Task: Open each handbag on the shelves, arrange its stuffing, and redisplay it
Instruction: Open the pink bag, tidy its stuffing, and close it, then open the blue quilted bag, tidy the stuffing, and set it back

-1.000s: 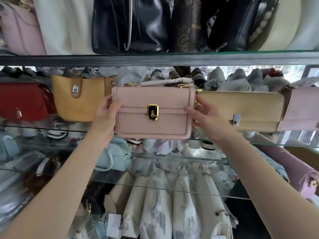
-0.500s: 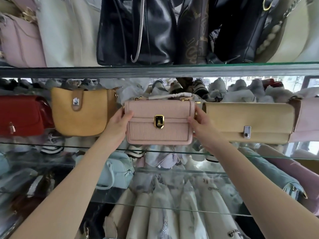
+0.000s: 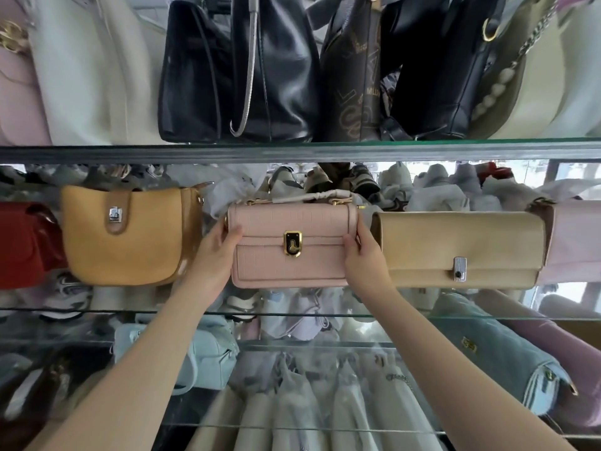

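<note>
Head view, middle tier of a glass display. A pale pink embossed flap handbag (image 3: 292, 265) stands upright and square to the camera, its flap shut under a gold turn-lock clasp (image 3: 292, 244). It sits in the gap between a mustard-yellow rounded saddle bag (image 3: 123, 242) on the left and a long beige flap clutch (image 3: 455, 245) on the right. Its base is level with theirs, but whether it already bears on the glass shelf (image 3: 406, 317) cannot be told.

The left hand (image 3: 216, 252) grips the bag's left end and the right hand (image 3: 362, 258) grips its right end. The fingers (image 3: 234, 231) are curled round the side panels, thumbs on the front face, the rest hidden behind.

Handling, as judged:
- **Body:** it looks stiff and boxy and should hold its shape under an end grip. With only stuffing inside, it is probably light.
- **Surface:** the smooth embossed skin may slip, so a two-handed hold at the ends suits it. That hold also keeps the fingers off the clasp.
- **Handle:** the white-paper-wrapped top handle (image 3: 320, 196) is best left alone.

With the flap closed, this reads as the redisplay step. The hard glass and close neighbours call for a gentle, level set-down.
</note>
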